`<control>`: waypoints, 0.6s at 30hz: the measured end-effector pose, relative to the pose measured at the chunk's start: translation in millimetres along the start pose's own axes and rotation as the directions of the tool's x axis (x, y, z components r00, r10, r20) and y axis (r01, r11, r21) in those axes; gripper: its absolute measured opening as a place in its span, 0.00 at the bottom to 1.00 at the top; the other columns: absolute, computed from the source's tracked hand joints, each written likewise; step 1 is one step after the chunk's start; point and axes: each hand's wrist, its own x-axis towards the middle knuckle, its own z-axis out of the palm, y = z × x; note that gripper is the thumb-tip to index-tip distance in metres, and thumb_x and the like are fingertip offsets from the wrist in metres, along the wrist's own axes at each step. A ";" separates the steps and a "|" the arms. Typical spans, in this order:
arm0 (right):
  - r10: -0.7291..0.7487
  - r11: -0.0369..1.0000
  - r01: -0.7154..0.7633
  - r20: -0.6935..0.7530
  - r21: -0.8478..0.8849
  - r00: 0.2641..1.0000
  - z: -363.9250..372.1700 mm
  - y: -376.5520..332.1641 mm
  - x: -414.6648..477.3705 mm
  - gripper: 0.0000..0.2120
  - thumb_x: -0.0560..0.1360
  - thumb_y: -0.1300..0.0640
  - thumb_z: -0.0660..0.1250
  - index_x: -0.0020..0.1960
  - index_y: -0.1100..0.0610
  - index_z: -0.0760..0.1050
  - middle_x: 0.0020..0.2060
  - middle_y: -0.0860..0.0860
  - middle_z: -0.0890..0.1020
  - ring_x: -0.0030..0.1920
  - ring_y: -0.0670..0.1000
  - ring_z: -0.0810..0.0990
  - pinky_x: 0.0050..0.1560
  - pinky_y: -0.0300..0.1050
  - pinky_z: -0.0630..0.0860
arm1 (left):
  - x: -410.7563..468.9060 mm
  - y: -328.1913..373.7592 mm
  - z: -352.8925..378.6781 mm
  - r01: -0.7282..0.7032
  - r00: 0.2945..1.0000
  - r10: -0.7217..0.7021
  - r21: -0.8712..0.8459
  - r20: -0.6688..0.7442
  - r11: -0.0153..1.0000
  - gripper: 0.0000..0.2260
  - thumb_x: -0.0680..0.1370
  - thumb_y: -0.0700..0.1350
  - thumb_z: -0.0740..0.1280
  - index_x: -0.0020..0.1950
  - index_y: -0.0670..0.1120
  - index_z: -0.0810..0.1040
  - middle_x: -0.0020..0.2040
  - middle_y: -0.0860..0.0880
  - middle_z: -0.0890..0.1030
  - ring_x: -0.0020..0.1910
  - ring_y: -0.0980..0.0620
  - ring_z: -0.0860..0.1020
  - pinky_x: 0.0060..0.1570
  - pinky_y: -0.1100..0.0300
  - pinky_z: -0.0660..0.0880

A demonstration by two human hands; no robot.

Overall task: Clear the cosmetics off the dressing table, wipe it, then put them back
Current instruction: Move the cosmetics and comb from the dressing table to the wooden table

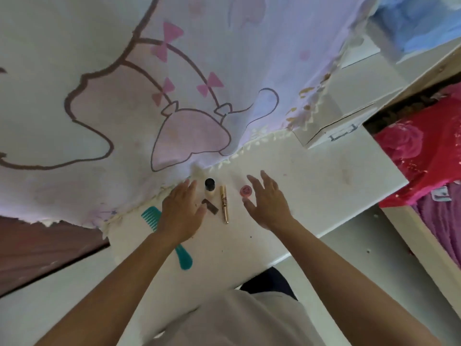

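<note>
A white dressing table [311,196] stands against a hanging cartoon-print cloth [149,96], whose fringed hem brushes the table's back edge.

Head view: the cosmetics lie in a close row near that hem. There is a bottle [210,187] with a black cap, a gold tube [224,204] just right of it, a pink jar [246,191] further right, and a small brown piece [210,206] in front of the bottle. The left hand [183,211] hovers with fingers spread and holds nothing; its thumb is near the brown piece. The right hand [268,203] is equally spread and empty, its fingertips just beside the jar.

Specks and faint stains on the top suggest that wiping is yet to come, so clearing looks like the step in hand. It would go best by taking the upright bottle first, since it could tip over. The tube may roll, so it wants a pinch across its middle. The jar suits the right hand.

A teal comb [184,257] lies partly under the left wrist and could be dragged along. The hem may snag fingers reaching the bottle. A small drawer box [331,131] sits at the table's far right, and red bedding [424,151] lies beyond.
</note>
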 end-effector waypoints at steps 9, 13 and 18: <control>-0.398 0.839 0.509 0.419 -0.193 0.816 32.6 -7.3 81.6 0.58 0.61 0.24 0.66 0.79 0.53 0.48 0.77 0.59 0.56 0.70 0.61 0.61 0.68 0.56 0.59 | 47.6 21.1 26.6 0.216 0.976 -0.215 -0.193 0.026 0.957 0.25 0.80 0.56 0.64 0.74 0.50 0.65 0.72 0.49 0.70 0.71 0.47 0.67 0.67 0.48 0.67; -0.412 0.809 0.545 0.449 -0.221 0.793 48.5 -8.7 80.5 0.55 0.62 0.27 0.69 0.77 0.54 0.52 0.73 0.58 0.59 0.64 0.60 0.67 0.64 0.55 0.65 | 52.0 21.1 34.4 0.218 0.970 -0.239 -0.272 -0.047 0.937 0.13 0.80 0.54 0.63 0.62 0.51 0.75 0.57 0.52 0.80 0.56 0.49 0.77 0.53 0.54 0.72; -0.334 0.911 0.406 0.442 -0.078 0.833 54.5 -23.2 75.3 0.40 0.65 0.42 0.74 0.69 0.55 0.63 0.69 0.57 0.58 0.57 0.60 0.72 0.54 0.51 0.71 | 36.5 8.7 33.1 0.272 0.941 -0.321 -0.326 -0.106 0.905 0.13 0.81 0.52 0.63 0.63 0.49 0.74 0.52 0.49 0.81 0.49 0.48 0.77 0.45 0.56 0.70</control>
